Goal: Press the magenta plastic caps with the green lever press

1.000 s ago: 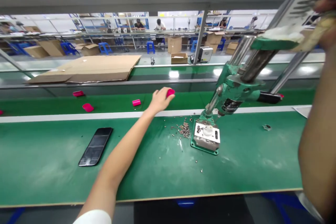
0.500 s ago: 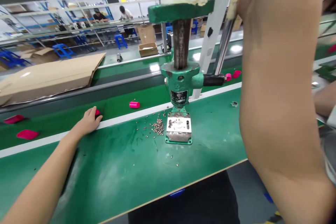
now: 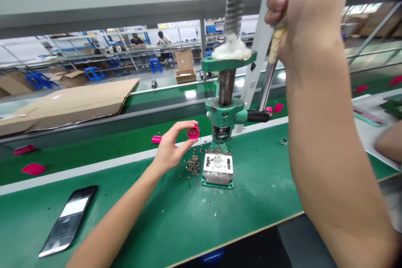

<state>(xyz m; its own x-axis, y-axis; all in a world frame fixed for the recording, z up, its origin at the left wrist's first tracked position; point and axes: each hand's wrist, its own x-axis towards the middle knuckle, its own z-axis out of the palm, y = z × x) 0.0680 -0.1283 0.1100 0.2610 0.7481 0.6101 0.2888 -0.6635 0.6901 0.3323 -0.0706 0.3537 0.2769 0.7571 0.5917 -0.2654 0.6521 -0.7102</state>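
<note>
My left hand holds a small magenta plastic cap in its fingertips, just left of the green hand press and above the belt's white edge strip. My right hand is high up, shut around the cloth-wrapped lever handle of the press. The press column rises from a white-topped die block on a green base. A loose pile of small metal rivets lies on the green bench mat just left of the block, below my left hand.
A smartphone lies on the mat at the front left. Magenta parts lie on the green conveyor behind the bench, including a cylinder. A co-worker's forearm shows at the right. Cardboard sheet lies beyond the conveyor.
My left hand has lifted the magenta cap off the conveyor and moved it toward the press. My right hand has risen with the lever handle, and the view has swung.
</note>
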